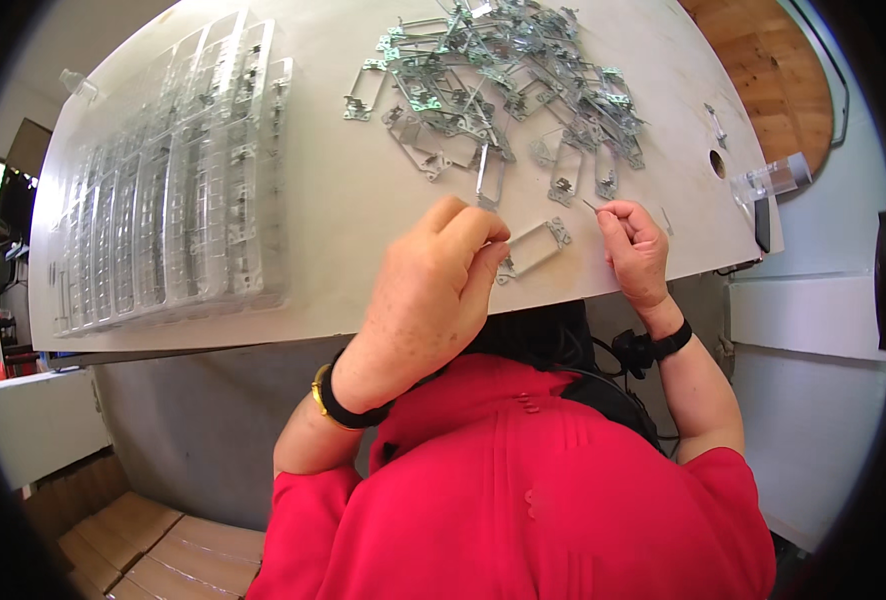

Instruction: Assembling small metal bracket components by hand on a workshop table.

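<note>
A small metal frame bracket (pixel 535 250) lies on the white table between my hands, tilted up to the right. My left hand (pixel 428 275) is closed, thumb and fingertips pressed together over the bracket's left end. Whatever is between those fingertips is hidden. To the right of the bracket, my right hand (pixel 635 252) pinches a thin metal pin (pixel 590 206) that sticks out to the left, apart from the bracket. Beyond both hands spreads a heap of similar metal brackets (pixel 503 75), with several loose ones at its near edge.
Stacked clear plastic trays (pixel 173 190) with compartments holding metal parts stand on the left of the white table (pixel 333 250). A clear plastic tube (pixel 775 178) lies at the right edge near a round hole (pixel 718 163). Cardboard boxes (pixel 163 555) sit low at the left.
</note>
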A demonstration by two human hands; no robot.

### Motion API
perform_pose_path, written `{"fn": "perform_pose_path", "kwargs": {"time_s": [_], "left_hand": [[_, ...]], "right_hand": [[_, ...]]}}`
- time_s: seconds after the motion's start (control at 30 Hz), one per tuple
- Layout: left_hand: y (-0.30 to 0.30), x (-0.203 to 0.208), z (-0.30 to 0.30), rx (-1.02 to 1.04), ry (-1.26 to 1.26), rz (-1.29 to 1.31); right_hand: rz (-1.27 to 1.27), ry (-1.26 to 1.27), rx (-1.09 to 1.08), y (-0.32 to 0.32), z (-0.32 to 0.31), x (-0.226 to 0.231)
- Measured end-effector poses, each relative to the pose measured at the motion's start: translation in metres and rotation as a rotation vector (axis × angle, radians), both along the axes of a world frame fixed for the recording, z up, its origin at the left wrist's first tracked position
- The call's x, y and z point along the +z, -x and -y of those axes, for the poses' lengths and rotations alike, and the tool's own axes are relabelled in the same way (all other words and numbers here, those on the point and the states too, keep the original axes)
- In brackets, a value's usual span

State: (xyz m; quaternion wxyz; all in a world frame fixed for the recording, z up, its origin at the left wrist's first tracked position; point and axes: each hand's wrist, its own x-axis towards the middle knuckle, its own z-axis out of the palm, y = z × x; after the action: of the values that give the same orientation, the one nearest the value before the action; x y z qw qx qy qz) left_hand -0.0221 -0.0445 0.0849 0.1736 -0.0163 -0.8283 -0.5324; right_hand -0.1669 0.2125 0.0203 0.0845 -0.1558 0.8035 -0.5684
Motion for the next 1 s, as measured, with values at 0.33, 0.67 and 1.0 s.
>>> {"fn": "perform_pose_path", "kwargs": {"time_s": [0.33,0.67,1.0], "left_hand": [[0.003,-0.054,-0.029,-0.001,0.356,-0.014],[-0.018,-0.054,-0.013,-0.096,0.413,-0.106],[-0.042,-0.051,0.001,-0.231,0.312,-0.146]], "right_hand": [[-0.042,0.0,0.03,0.002,-0.004,-0.006],[-0.027,-0.013,0.002,0.002,-0.007,-0.01],[-0.062,-0.035,0.016,0.01,-0.015,-0.017]]}}
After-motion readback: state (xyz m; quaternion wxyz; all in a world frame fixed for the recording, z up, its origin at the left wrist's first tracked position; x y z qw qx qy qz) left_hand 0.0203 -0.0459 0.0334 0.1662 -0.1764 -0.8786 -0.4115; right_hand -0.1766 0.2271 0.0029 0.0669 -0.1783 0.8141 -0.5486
